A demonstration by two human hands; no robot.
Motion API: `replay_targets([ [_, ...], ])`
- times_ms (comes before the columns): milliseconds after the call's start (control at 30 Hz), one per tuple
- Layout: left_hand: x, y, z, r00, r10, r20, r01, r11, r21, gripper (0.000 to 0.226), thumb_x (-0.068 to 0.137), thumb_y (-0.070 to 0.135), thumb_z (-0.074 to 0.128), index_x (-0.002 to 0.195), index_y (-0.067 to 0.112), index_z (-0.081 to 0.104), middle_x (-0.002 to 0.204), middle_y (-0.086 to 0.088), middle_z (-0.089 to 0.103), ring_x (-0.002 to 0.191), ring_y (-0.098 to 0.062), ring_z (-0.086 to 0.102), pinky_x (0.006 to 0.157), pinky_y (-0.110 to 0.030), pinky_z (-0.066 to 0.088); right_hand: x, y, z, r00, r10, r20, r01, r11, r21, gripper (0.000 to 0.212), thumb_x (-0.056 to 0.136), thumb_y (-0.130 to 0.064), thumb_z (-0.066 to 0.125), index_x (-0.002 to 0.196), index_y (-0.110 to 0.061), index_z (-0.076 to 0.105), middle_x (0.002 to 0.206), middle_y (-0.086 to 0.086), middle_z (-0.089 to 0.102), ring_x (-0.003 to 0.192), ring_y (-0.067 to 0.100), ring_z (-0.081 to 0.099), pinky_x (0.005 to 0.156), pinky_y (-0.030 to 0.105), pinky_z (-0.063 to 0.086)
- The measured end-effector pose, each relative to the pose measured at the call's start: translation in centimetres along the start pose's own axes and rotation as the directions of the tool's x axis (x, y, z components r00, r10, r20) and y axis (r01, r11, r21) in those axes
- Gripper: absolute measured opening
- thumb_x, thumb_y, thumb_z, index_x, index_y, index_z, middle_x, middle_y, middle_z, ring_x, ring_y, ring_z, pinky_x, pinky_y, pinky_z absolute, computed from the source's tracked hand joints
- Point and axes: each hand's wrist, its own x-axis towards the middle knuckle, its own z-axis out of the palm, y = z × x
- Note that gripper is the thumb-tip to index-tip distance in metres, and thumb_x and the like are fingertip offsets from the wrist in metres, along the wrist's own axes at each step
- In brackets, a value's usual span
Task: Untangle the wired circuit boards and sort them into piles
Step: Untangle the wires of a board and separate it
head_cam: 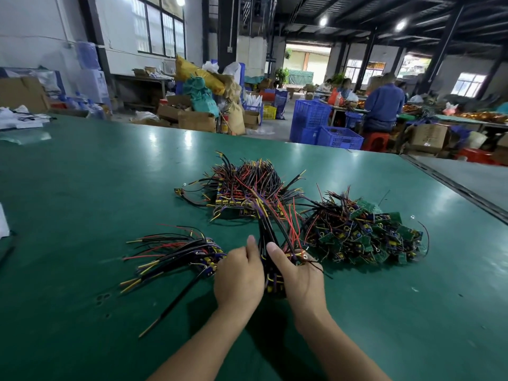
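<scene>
On the green table [82, 204] lie three heaps of wired circuit boards. A tangled heap [247, 188] of black, red and yellow wires sits in the middle. A heap of green boards [365, 232] lies to the right. A smaller sorted pile [176, 251] with wires fanned out leftward lies at the left. Between them, my left hand [237, 276] and my right hand [299, 279] both grip one bundle of wired boards [272, 259]. Its long wires still run up into the middle heap. The boards in the bundle are mostly hidden between my hands.
The table's right edge [453, 185] runs diagonally beside a grey surface. White papers [19, 119] lie at the far left corner. Beyond the table stand blue crates [324, 127], cardboard boxes [196, 119] and people working at another bench.
</scene>
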Motion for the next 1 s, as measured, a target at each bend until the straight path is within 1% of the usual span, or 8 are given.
replay_targets([
  [100,0.4,0.2,0.5,0.997,-0.074,-0.001,0.074,0.997,-0.037,0.064,0.102,0.048,0.031,0.049,0.013,0.044,0.055,-0.006,0.055,0.058,-0.028,0.054,0.051,-0.034,0.031,0.2,0.2,0.1,0.995,-0.027,-0.097,0.029,0.999,0.019,0.046,0.07,-0.049,0.08,0.046,-0.023,0.051,0.046,-0.009,0.043,0.046,0.011,0.038,0.051,0.023,0.038],
  [200,0.4,0.5,0.7,1.0,-0.002,-0.03,-0.001,0.998,-0.07,0.065,0.103,0.041,0.035,0.044,0.014,0.039,0.046,-0.002,0.046,0.048,-0.022,0.045,0.05,-0.035,0.025,0.4,0.2,0.1,0.997,-0.02,-0.075,0.02,1.0,0.008,0.05,0.062,-0.06,0.074,0.049,-0.02,0.047,0.054,-0.002,0.043,0.056,0.015,0.038,0.062,0.032,0.038],
  [333,0.5,0.1,0.8,0.998,0.047,0.03,-0.041,0.984,-0.176,0.063,0.103,0.03,0.039,0.043,0.013,0.03,0.038,0.004,0.031,0.04,-0.019,0.029,0.05,-0.034,0.022,0.8,0.3,-0.6,0.998,0.051,-0.028,-0.049,0.995,0.086,0.055,0.051,-0.061,0.075,0.05,-0.022,0.036,0.054,0.003,0.032,0.054,0.017,0.029,0.056,0.035,0.03],
  [533,0.5,0.1,0.7,0.997,0.017,0.078,0.01,0.943,-0.331,0.06,0.101,0.035,0.042,0.047,0.021,0.021,0.038,0.008,0.02,0.042,-0.011,0.017,0.052,-0.032,0.016,1.1,0.9,-0.4,0.987,0.104,0.122,-0.134,0.952,0.275,0.042,0.06,-0.051,0.081,0.062,-0.012,0.067,0.068,0.012,0.065,0.065,0.027,0.061,0.065,0.041,0.05],
  [667,0.8,-0.8,0.3,0.995,-0.06,0.084,0.088,0.918,-0.386,0.057,0.1,0.04,0.043,0.051,0.023,0.021,0.045,0.01,0.02,0.046,-0.014,0.019,0.056,-0.033,0.018,1.1,1.0,-0.8,0.992,0.061,0.106,-0.08,0.978,0.193,0.052,0.065,-0.06,0.076,0.061,-0.011,0.063,0.064,0.011,0.065,0.062,0.028,0.062,0.07,0.044,0.051],
  [733,1.2,-1.2,0.0,0.993,-0.096,0.063,0.113,0.901,-0.419,0.054,0.1,0.042,0.043,0.055,0.017,0.029,0.049,0.001,0.027,0.048,-0.017,0.025,0.055,-0.034,0.022,1.1,0.9,-0.7,0.997,0.049,0.06,-0.062,0.973,0.221,0.06,0.075,-0.064,0.07,0.073,-0.004,0.068,0.074,0.016,0.071,0.071,0.034,0.068,0.076,0.046,0.056],
  [867,2.0,-1.8,-1.1,0.974,-0.22,0.051,0.211,0.81,-0.547,0.056,0.096,0.05,0.048,0.056,0.01,0.043,0.049,-0.004,0.042,0.046,-0.02,0.039,0.05,-0.03,0.034,1.3,0.0,-1.2,0.995,0.101,0.027,-0.105,0.964,0.244,0.073,0.072,-0.081,0.045,0.081,-0.015,0.075,0.08,0.011,0.075,0.068,0.025,0.071,0.061,0.04,0.058],
  [1000,3.2,-1.9,-3.1,0.949,-0.298,0.103,0.273,0.609,-0.744,0.054,0.091,0.056,0.053,0.056,0.016,0.043,0.042,0.006,0.041,0.034,-0.011,0.039,0.033,-0.021,0.032,1.4,-0.5,-2.0,0.987,0.152,0.044,-0.151,0.988,-0.011,0.078,0.084,-0.078,0.034,0.102,-0.011,0.072,0.098,0.03,0.065,0.096,0.043,0.064,0.088,0.06,0.051],
])
